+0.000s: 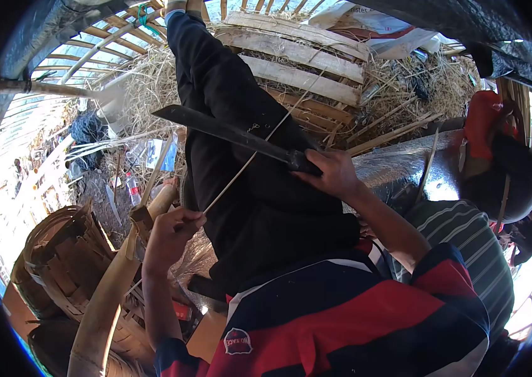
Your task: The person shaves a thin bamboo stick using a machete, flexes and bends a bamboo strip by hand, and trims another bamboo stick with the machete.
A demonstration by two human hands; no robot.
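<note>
Head view: seated with dark-trousered legs stretched out, a person in a red, navy and white shirt (335, 314) works with a blade and a slender strip in a straw-strewn, slatted space. The left hand (175, 235) is closed in a pinch, thumb and fingers on the near end of the thin strip (229, 184), which slants away across the dark trousers (241, 207) toward the slatted boards beyond. The right hand (334, 174) is wrapped around the dark handle of a machete (225, 131), its long blade pointing to the left over the legs. Blade and strip cross above the lap, a little out from the handle; whether the two touch cannot be told from this angle.

At the left, beside the left forearm, a thick bamboo pole (99, 314) leans upright in front of a woven basket (58, 267) with ragged, splintered sides. A bottle with a red label (133, 190) lies past the basket, amid litter on the ground. Pale wooden boards (297, 72) rest in a slatted row near the top, with loose straw (398, 125) spread around them and a white plastic sack (360, 22) behind. A dark striped cloth (467, 251) bulges beside the right elbow. At the far right, partly blurred, is another person in red and dark clothing (483, 132).
</note>
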